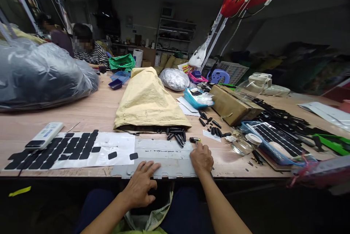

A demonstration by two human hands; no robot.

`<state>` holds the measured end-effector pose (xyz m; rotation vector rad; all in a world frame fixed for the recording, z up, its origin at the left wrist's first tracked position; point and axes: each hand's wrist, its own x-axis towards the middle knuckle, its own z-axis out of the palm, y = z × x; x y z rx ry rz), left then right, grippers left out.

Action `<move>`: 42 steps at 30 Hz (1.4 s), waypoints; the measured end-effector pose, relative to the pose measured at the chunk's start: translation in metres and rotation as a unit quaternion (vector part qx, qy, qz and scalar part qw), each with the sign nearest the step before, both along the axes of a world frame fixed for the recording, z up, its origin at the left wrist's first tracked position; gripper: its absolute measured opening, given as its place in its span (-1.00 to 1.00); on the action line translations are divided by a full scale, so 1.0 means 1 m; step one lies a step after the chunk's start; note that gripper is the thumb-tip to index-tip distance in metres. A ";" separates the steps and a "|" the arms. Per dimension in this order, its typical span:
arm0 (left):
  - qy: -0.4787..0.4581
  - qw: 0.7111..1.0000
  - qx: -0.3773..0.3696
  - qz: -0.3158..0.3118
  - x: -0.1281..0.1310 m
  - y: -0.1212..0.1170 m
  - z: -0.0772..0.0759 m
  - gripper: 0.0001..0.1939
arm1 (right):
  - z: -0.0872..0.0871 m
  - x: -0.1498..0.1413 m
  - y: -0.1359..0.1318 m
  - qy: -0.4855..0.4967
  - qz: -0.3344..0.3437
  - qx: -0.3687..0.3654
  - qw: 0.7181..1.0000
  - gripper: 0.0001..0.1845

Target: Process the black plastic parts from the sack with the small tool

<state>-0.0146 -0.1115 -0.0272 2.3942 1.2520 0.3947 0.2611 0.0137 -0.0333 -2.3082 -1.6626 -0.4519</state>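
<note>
My left hand (142, 183) is at the front edge of the table, fingers spread and holding nothing, over the near side of a grey plastic sheet (164, 153). At the sheet's right edge my right hand (201, 158) is closed with curled fingers; what they hold, if anything, is hidden. Just beyond its fingertips lies a short black cylinder with a yellowish end (195, 140). Several glossy black tube-shaped pieces (179, 140) are heaped at the mouth of a yellow woven sack (150, 102). Left of the sheet, white backing paper (120, 143) carries rows of black rounded patches (82, 146).
A white box-shaped device (45, 135) lies on the left. To the right are a cardboard box (235, 104), a glass jar (242, 146) and a blue tray (273, 143). A large plastic-wrapped bundle (46, 73) fills the far left. Two people sit beyond it.
</note>
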 end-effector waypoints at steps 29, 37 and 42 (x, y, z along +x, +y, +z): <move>0.030 0.870 -0.038 0.491 -0.049 0.146 0.058 -0.72 | -0.004 0.000 0.005 0.006 -0.001 0.010 1.000 -0.61; -0.056 0.977 0.022 0.203 0.010 0.085 0.039 -0.85 | 0.002 -0.002 0.001 0.019 0.003 0.009 1.000 -0.61; -0.048 0.977 0.023 0.209 0.022 0.085 0.024 -0.82 | 0.003 -0.002 0.000 0.043 0.008 0.010 0.999 -0.60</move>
